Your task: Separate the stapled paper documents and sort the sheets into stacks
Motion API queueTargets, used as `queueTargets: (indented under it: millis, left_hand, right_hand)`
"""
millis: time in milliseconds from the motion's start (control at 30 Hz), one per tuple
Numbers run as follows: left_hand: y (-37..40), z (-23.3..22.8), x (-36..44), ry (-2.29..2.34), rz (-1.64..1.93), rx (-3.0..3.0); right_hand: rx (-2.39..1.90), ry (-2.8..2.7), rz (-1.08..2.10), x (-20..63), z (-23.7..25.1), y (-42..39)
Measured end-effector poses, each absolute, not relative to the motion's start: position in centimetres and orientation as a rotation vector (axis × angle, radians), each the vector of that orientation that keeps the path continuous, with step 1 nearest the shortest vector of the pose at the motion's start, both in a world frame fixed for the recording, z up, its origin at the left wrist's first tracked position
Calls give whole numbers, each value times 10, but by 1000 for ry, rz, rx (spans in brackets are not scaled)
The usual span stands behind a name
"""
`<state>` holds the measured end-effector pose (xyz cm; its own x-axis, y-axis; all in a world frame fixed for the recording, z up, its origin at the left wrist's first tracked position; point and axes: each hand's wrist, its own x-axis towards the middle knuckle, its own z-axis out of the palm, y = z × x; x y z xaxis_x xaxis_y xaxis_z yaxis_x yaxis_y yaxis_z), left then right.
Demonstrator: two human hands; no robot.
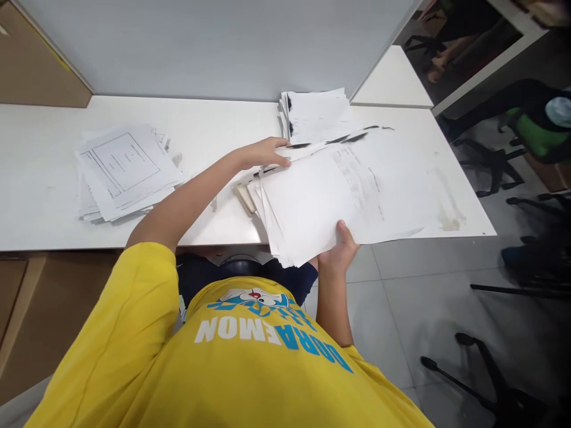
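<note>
At the left of the desk (35,178): a loose left pile (129,169), edges uneven, a printed frame on its top sheet; well apart from your hands.
Tan block: a tan, thick-edged item (246,199), partly under the papers; cannot tell what it is.
Left hand: yours (263,153), narrow, thumb on top and fingers behind the far edge of the held papers, near their left end.
Held papers: a stack of white sheets (307,202) between your two hands, right of mid-desk, the near left corner out past the front edge, above your lap. Black smudges along the far edge.
Back pile: more black-marked sheets (319,107), up by the partition (232,53), just beyond the held papers.
Right hand: yours (339,249), thumb pressed on top at the near edge; its fingers hidden beneath, presumably supporting.
Slip risk: the left-end sheets already fan apart; a loosened grip could let some slide off the front edge.
Mixing risk: a sweep toward the back could nudge that pile and mingle sheets, given how close they lie.
Long axis: near-left to far-right, slanted to the desk edge; short end facing your left.
Print: too faint to tell which way it reads.
</note>
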<state>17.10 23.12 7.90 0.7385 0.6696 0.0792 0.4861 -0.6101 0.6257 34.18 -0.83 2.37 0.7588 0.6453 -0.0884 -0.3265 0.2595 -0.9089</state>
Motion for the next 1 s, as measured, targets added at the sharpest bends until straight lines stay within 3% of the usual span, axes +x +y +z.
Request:
queueTargets:
  millis: [200,433,667,1000]
  left_hand:
    - [181,86,130,883,546,2244]
    - [139,50,63,722,333,2630]
    - [115,17,53,957,508,2579]
    - [102,10,77,999,567,2456]
  right_hand:
    - [-1068,-227,789,360,14,-15]
    - [-1108,-105,840,348,-12,-27]
    - [-1223,-192,741,328,-34,-34]
    - [-1340,-316,625,314,-30,-40]
